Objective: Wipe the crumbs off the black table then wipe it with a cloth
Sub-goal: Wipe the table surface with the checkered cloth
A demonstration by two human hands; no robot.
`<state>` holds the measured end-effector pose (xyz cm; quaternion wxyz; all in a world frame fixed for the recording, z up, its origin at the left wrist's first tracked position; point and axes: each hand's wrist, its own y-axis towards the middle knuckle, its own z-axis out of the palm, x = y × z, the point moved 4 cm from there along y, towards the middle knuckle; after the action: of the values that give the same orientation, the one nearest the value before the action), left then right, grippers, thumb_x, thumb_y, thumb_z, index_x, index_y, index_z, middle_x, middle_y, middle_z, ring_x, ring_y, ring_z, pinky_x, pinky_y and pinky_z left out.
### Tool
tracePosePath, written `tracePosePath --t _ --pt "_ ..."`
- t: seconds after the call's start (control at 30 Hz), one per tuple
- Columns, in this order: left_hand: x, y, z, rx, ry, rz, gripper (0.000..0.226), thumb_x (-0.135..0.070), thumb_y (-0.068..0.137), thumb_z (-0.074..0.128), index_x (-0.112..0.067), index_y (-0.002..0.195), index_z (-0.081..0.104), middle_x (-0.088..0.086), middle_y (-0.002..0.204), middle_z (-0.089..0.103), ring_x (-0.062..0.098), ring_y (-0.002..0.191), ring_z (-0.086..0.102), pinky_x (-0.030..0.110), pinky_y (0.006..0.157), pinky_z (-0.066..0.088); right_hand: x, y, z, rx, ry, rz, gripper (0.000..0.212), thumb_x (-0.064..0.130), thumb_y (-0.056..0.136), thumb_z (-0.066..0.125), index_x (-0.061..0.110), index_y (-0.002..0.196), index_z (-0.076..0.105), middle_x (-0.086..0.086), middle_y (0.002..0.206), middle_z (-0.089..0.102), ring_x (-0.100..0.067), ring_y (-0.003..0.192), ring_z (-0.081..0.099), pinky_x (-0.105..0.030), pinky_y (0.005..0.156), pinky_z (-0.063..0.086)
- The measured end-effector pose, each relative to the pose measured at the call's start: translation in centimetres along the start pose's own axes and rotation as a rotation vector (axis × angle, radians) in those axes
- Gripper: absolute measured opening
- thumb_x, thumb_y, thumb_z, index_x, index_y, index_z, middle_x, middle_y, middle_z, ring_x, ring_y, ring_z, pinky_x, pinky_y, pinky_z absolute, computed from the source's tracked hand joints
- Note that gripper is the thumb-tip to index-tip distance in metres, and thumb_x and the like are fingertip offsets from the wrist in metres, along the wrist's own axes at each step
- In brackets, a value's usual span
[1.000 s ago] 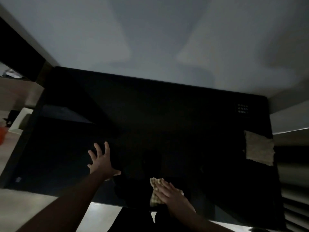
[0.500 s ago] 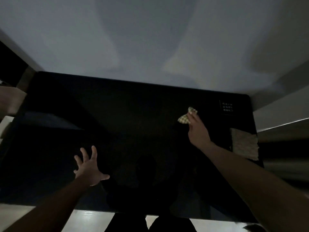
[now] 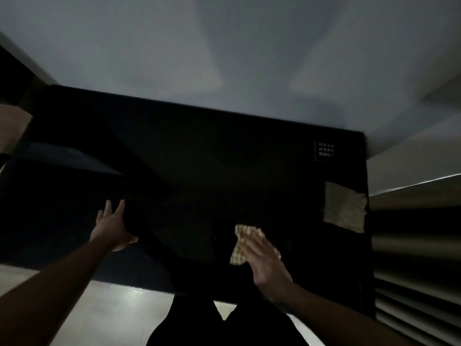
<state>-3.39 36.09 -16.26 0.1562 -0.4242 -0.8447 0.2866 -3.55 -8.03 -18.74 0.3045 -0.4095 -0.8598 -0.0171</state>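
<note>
The black table (image 3: 199, 151) fills the middle of the dim view, its top glossy and dark. My right hand (image 3: 264, 260) lies flat on a small checked cloth (image 3: 243, 233) and presses it onto the table near the front edge, right of centre. My left hand (image 3: 112, 227) rests flat on the table at the left, fingers spread, holding nothing. No crumbs show in this low light.
A pale folded cloth (image 3: 345, 207) lies at the table's right edge. A small white printed label (image 3: 324, 149) sits at the far right corner. A grey wall stands behind the table. Light floor (image 3: 112, 310) and my dark legs show below the front edge.
My right hand has pulled the checked cloth back from the far right part of the table toward the front edge. My left hand stays planted on the left.
</note>
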Motion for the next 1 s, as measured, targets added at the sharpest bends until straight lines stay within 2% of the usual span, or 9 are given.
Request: tracePosePath --t 0.1,0.23,0.3,0.4,0.57,0.73,0.83,0.9,1.0 --pt "-2.8 -2.5 1.4 -0.055 -0.061 0.021 0.110 -0.029 0.070 0.083 -0.022 0.159 0.019 0.014 0.167 0.007 0.039 0.151 0.019 0.045 0.123 0.027 1.2 -4.1 2.4 0.108 0.126 -0.134 0.045 0.022 0.102 0.046 0.019 0.146 0.058 0.009 0.161 0.044 -0.009 0.158 0.019 -0.026 0.129 0.009" --pt "-6.1 -7.3 4.5 -0.020 -0.163 0.010 0.101 -0.027 0.074 0.079 -0.020 0.158 0.023 0.016 0.167 0.008 0.038 0.152 0.019 0.042 0.123 0.025 2.5 -2.6 0.8 0.175 0.300 -0.092 0.049 0.009 0.104 0.046 0.024 0.150 0.054 0.056 0.146 0.024 0.026 0.142 0.022 -0.016 0.123 0.024" --pt "-7.5 -9.7 5.6 -0.010 -0.179 0.040 0.091 -0.016 0.080 0.071 -0.017 0.158 0.024 0.014 0.167 0.009 0.035 0.153 0.016 0.038 0.124 0.019 3.7 0.7 -0.7 0.123 0.353 -0.074 0.053 0.000 0.104 0.046 0.021 0.152 0.051 0.033 0.159 0.028 0.017 0.147 0.025 -0.014 0.124 0.019" --pt "-7.7 -12.1 7.2 0.005 -0.251 0.050 0.086 -0.005 0.080 0.062 -0.021 0.157 0.028 0.010 0.167 0.010 0.032 0.153 0.018 0.038 0.124 0.024 6.4 6.5 -1.2 0.137 0.236 -0.170 0.060 -0.005 0.101 0.044 0.017 0.156 0.044 0.005 0.169 0.030 -0.016 0.159 0.018 -0.035 0.130 0.017" --pt "-5.5 -14.3 8.8 0.003 -0.304 0.030 0.087 -0.008 0.078 0.061 -0.025 0.156 0.029 0.009 0.168 0.008 0.031 0.152 0.021 0.043 0.120 0.034 8.8 7.0 2.2 0.409 -0.105 -0.265 0.072 0.004 0.093 0.051 0.027 0.160 0.036 0.006 0.173 0.017 -0.026 0.161 0.000 -0.052 0.129 -0.002" --pt "-5.7 -14.6 9.4 0.027 -0.279 0.018 0.083 -0.015 0.087 0.062 -0.021 0.159 0.020 0.013 0.167 0.000 0.037 0.153 0.013 0.046 0.124 0.023 5.2 -1.3 4.0 0.501 -0.054 -0.382 0.077 0.012 0.089 0.056 0.041 0.156 0.032 0.009 0.167 0.031 -0.017 0.155 0.030 -0.053 0.119 0.032" --pt "-7.1 -14.1 9.3 0.024 -0.266 0.033 0.084 -0.018 0.089 0.061 -0.017 0.160 0.014 0.014 0.167 -0.003 0.037 0.154 0.003 0.046 0.126 0.016 2.6 -5.5 0.6 0.621 0.062 -0.266 0.047 0.022 0.093 0.052 0.038 0.137 0.057 0.010 0.155 0.050 -0.009 0.148 0.041 -0.034 0.108 0.040" --pt "-8.6 -13.6 8.8 0.040 -0.265 0.062 0.089 -0.019 0.088 0.062 -0.019 0.160 0.010 0.012 0.167 -0.007 0.038 0.154 -0.002 0.050 0.126 0.016 0.5 -7.1 -1.8 0.539 0.168 -0.096 0.038 0.020 0.100 0.048 0.029 0.132 0.067 0.002 0.144 0.062 -0.017 0.139 0.054 -0.024 0.108 0.040" --pt "-11.4 -12.3 7.8 0.029 -0.235 0.127 0.093 -0.024 0.086 0.063 -0.021 0.160 0.007 0.012 0.167 -0.009 0.038 0.154 -0.007 0.050 0.126 0.013 -2.6 -6.7 -5.3 0.357 0.228 0.100 0.040 0.011 0.105 0.047 0.025 0.139 0.064 -0.001 0.138 0.067 -0.020 0.129 0.062 -0.030 0.107 0.045"
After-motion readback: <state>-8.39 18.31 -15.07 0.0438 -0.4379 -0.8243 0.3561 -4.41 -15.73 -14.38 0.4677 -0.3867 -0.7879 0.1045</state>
